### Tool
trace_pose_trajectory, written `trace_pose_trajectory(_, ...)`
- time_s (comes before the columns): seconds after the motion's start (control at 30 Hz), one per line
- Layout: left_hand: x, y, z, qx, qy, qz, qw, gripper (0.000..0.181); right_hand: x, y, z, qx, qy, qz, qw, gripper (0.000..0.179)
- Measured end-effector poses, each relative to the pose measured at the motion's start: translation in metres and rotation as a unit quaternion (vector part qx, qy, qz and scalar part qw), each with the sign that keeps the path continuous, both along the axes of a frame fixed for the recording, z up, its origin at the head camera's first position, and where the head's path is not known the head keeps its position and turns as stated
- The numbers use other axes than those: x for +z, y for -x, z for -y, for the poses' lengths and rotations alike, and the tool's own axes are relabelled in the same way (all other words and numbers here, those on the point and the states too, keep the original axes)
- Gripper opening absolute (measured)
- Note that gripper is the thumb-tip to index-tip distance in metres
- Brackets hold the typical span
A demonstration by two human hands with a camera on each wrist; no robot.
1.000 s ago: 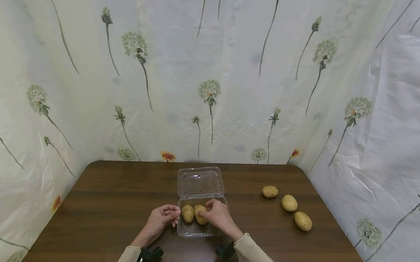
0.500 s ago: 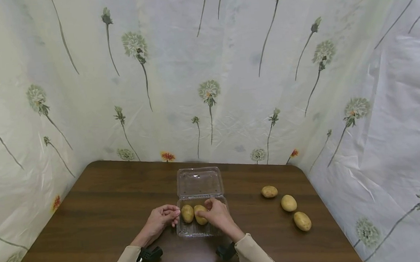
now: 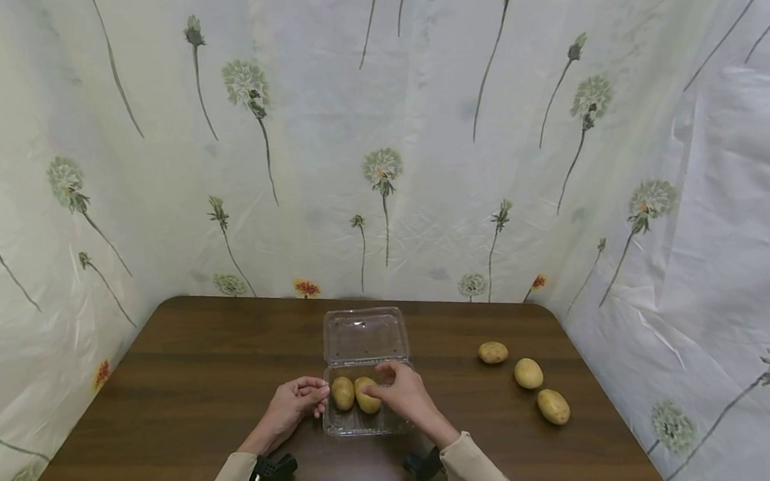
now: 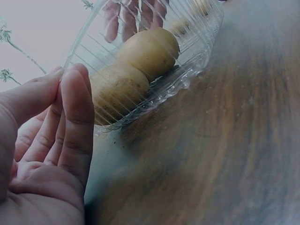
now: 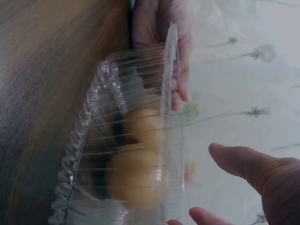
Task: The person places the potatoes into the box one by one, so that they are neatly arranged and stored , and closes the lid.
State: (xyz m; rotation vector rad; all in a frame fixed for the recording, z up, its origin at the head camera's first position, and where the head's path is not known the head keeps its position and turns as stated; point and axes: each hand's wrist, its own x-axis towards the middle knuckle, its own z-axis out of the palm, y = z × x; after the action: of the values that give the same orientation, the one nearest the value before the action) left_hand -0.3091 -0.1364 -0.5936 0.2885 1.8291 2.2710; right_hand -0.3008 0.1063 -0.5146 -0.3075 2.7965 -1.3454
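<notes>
A clear plastic clamshell container lies on the table with its lid tipped back. Two potatoes, a left one and a right one, sit side by side inside it. My left hand pinches the container's left rim between thumb and fingers, as the left wrist view shows. Above the container's right part is my right hand, thumb and fingers spread apart and holding nothing. In the right wrist view its thumb is apart from the nearer potato, seen through the ribbed wall.
Three loose potatoes lie on the table's right side: a far one, a middle one and a near one. The brown wooden table meets a flower-patterned curtain behind and at both sides.
My right hand has let go of the right potato and lifted slightly up and away from it. My left hand stays on the container's rim.
</notes>
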Motion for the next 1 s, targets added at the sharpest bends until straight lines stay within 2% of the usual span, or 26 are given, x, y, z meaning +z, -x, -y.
trace_pose_trajectory(0.47,0.000,0.000,-0.001,-0.002,-0.006,0.002,1.0000,0.022,0.014,-0.009,-0.014,0.012,0.044,0.009,0.9989,0.054)
trace_pose_trajectory(0.77,0.002,0.000,-0.001,0.000,-0.001,0.002,1.0000,0.024,0.019,-0.013,-0.032,-0.002,0.062,0.014,0.9980,0.057)
trace_pose_trajectory(1.0,0.002,-0.001,0.000,0.000,0.007,0.003,1.0000,0.025,0.024,-0.017,-0.048,-0.032,0.058,0.004,0.9978,0.057)
